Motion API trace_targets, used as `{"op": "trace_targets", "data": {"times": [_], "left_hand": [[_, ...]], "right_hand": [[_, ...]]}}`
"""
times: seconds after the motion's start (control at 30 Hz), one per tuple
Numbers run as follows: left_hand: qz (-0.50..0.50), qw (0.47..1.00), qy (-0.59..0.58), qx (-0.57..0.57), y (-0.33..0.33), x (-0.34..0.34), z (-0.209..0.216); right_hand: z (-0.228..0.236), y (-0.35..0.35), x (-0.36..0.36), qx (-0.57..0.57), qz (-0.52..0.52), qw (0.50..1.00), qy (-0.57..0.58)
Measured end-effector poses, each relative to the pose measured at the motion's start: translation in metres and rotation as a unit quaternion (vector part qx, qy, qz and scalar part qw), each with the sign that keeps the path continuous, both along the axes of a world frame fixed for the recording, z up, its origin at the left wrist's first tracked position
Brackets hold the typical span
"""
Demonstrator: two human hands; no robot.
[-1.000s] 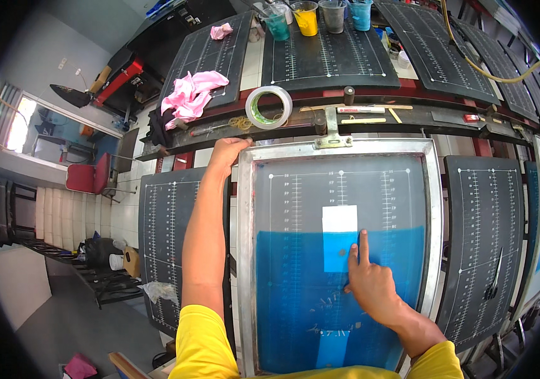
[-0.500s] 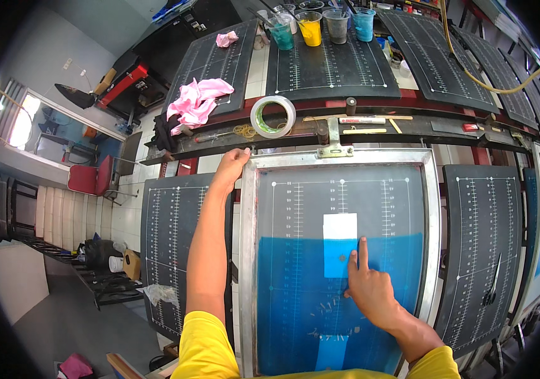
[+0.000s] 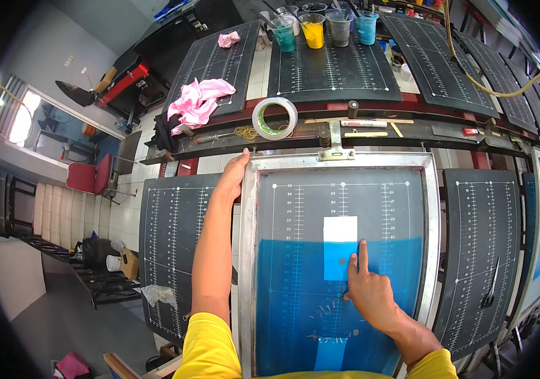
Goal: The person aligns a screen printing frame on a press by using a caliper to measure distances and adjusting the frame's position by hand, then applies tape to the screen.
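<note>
Here's the frame, centre, long axis six to twelve. Left hand at its eleven-o'clock corner, can't tell how tight the grip; right hand, grip loose, empty, index towards twelve, slip at its eleven.

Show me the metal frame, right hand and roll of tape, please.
Metal frame (image 3: 250, 252): head view, left bar.
Right hand (image 3: 371, 292): head view, back of the hand.
Roll of tape (image 3: 275, 101): head view, top of its ring.
</note>
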State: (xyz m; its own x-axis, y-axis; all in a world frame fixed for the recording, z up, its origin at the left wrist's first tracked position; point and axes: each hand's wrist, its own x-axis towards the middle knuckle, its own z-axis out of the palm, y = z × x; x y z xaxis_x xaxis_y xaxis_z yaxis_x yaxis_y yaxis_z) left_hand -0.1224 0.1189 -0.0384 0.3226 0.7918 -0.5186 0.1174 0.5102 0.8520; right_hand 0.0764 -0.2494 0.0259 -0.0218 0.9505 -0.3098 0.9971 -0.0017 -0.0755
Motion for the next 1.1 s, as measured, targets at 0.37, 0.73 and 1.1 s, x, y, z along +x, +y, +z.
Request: {"op": "trace_targets", "data": {"times": [0.37,0.73,1.1], "left_hand": [[0.005,0.999,-0.04,0.017,0.003,-0.002,-0.011],[0.018,1.0,-0.014,-0.004,0.023,0.008,-0.006],[-0.001,0.994,0.042,0.099,0.022,0.005,-0.014]], "right_hand": [[0.006,0.002,0.0,-0.033,-0.005,0.999,0.0],[0.006,0.003,0.0,-0.036,0.002,0.999,-0.019],[0.006,0.002,-0.001,-0.036,0.0,0.999,-0.006]]}}
